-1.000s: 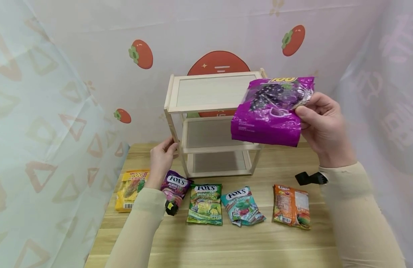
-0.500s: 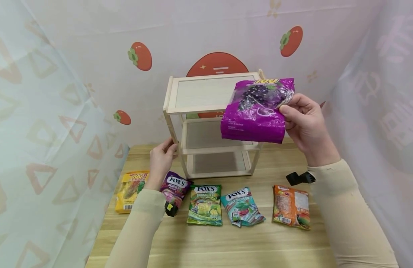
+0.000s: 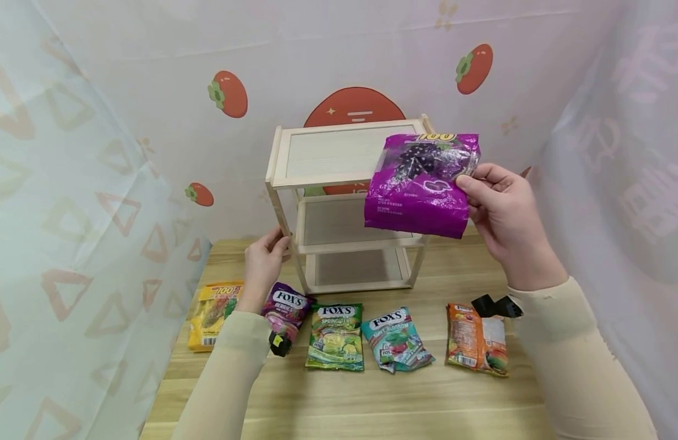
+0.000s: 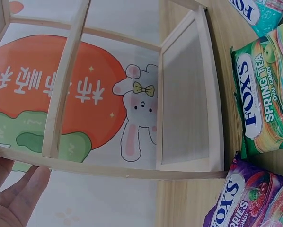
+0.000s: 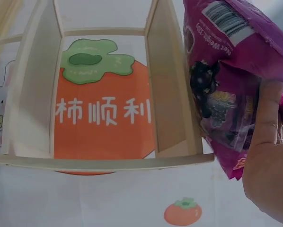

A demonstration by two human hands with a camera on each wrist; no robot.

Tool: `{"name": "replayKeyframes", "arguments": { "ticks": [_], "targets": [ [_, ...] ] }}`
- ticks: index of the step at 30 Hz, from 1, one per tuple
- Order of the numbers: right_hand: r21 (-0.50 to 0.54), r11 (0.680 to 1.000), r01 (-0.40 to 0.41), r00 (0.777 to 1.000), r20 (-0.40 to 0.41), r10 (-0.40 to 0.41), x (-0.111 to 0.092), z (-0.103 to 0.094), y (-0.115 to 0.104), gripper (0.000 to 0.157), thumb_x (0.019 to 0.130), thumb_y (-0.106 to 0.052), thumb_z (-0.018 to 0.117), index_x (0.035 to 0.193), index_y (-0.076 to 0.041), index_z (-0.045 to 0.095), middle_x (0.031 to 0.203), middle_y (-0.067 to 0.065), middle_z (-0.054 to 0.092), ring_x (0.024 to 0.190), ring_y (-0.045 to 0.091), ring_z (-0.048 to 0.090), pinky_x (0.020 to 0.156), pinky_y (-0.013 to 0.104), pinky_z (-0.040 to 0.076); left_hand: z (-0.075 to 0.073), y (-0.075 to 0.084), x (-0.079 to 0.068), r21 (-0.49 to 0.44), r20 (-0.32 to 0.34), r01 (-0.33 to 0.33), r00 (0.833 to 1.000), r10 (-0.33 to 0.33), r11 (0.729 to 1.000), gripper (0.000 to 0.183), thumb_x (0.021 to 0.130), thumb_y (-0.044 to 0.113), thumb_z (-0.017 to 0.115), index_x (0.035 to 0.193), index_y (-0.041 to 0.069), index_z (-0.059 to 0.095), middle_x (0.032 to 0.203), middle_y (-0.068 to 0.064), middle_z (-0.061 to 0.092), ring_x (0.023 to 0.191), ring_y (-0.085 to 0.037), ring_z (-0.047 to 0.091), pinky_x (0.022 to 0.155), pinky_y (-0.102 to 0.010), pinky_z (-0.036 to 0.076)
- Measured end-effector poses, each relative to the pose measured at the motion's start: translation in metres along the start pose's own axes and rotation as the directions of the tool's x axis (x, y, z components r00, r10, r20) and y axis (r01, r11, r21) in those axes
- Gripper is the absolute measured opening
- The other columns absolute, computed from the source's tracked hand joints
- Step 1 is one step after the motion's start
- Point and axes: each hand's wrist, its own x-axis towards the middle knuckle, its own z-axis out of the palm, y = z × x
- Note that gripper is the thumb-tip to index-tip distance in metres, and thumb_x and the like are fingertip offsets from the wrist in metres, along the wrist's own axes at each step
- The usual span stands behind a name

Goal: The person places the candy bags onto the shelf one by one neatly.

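Observation:
A purple candy bag (image 3: 413, 195) with blackberries pictured on it is pinched at its right side by my right hand (image 3: 506, 211). It overlaps the right part of the top board of a three-tier wooden shelf (image 3: 328, 153) in the head view. In the right wrist view the bag (image 5: 217, 94) hangs right beside the shelf's top, its barcode showing. My left hand (image 3: 264, 260) holds the shelf's left upright between thumb and fingers. From the left wrist, fingertips (image 4: 39, 179) show against that post. The fingers behind the bag are partly hidden.
On the wooden table (image 3: 339, 409) lie a yellow candy bag (image 3: 209, 315), a Fox's Berries bag (image 3: 284, 308), a green Spring Tea bag (image 3: 336, 336), a teal Mint Blossom bag (image 3: 396, 339) and an orange bag (image 3: 471, 342). Printed cloth walls (image 3: 339, 49) enclose the table.
The purple candy bag and my right hand have moved left, further over the shelf's top, mostly in the first half second. My left hand stays on the upright.

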Motion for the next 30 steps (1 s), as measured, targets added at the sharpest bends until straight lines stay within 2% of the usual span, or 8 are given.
{"name": "replayKeyframes", "arguments": {
  "ticks": [3,7,11,14,18,26,30],
  "targets": [
    [-0.013,1.0,0.023,1.0,-0.003,-0.023,0.0,0.002,0.004,0.011,0.096,0.006,0.065,0.088,0.0,0.064,0.067,0.004,0.06,0.053,0.013,0.038,0.043,0.021,0.029,0.0,0.0,0.0,-0.006,-0.002,-0.001,1.0,0.001,1.0,0.041,0.105,0.014,0.06,0.144,0.001,0.057,0.132,-0.022,0.066,0.116,-0.034,0.068,0.087,-0.038,0.062],
    [-0.032,0.999,0.04,0.999,0.016,-0.039,0.001,0.005,0.008,0.013,0.098,0.006,0.062,0.088,-0.001,0.066,0.069,0.003,0.064,0.054,0.009,0.052,0.045,0.017,0.043,0.0,-0.001,0.0,-0.012,-0.002,0.002,1.0,-0.002,1.0,0.041,0.105,0.014,0.059,0.144,0.001,0.057,0.133,-0.022,0.065,0.116,-0.035,0.068,0.087,-0.037,0.062],
    [-0.037,0.999,0.026,0.999,0.046,-0.025,0.006,0.011,0.009,0.006,0.099,-0.001,0.065,0.095,0.003,0.065,0.079,0.007,0.068,0.063,0.011,0.063,0.054,0.019,0.056,0.0,-0.001,0.001,-0.019,-0.002,0.006,1.0,-0.007,1.0,0.041,0.105,0.014,0.059,0.144,0.001,0.056,0.133,-0.022,0.065,0.117,-0.034,0.067,0.086,-0.035,0.062],
    [-0.026,1.0,0.0,0.997,0.071,0.002,0.012,0.016,0.01,0.01,0.099,-0.005,0.066,0.101,0.005,0.064,0.092,0.012,0.068,0.073,0.015,0.069,0.064,0.023,0.062,0.0,-0.001,0.001,-0.024,-0.003,0.006,1.0,-0.006,1.0,0.041,0.105,0.014,0.059,0.144,0.001,0.056,0.133,-0.022,0.065,0.117,-0.034,0.067,0.087,-0.036,0.062],
    [-0.007,0.999,-0.042,0.995,0.089,0.043,0.02,0.022,0.012,0.011,0.1,-0.006,0.064,0.104,0.005,0.064,0.106,0.014,0.064,0.085,0.017,0.07,0.073,0.027,0.064,0.0,-0.001,0.001,-0.016,0.001,0.01,1.0,-0.01,1.0,0.042,0.105,0.015,0.059,0.145,0.002,0.056,0.134,-0.021,0.065,0.118,-0.034,0.067,0.088,-0.038,0.061],
    [0.065,0.994,-0.092,0.992,0.091,0.086,0.036,0.03,0.013,0.011,0.102,-0.007,0.063,0.104,0.004,0.061,0.112,0.015,0.06,0.089,0.019,0.069,0.073,0.027,0.064,0.001,-0.001,0.003,-0.018,-0.008,0.007,1.0,-0.007,1.0,0.042,0.105,0.014,0.059,0.145,0.002,0.056,0.134,-0.021,0.065,0.117,-0.034,0.068,0.085,-0.033,0.062],
    [0.074,0.992,-0.098,0.993,0.068,0.093,0.036,0.033,0.014,0.013,0.102,-0.009,0.063,0.106,0.003,0.062,0.115,0.015,0.059,0.09,0.018,0.069,0.074,0.027,0.063,0.001,-0.003,0.004,-0.017,-0.004,0.001,1.0,-0.001,1.0,0.042,0.105,0.015,0.059,0.145,0.001,0.055,0.134,-0.022,0.065,0.117,-0.034,0.067,0.086,-0.034,0.061]
  ]
}}
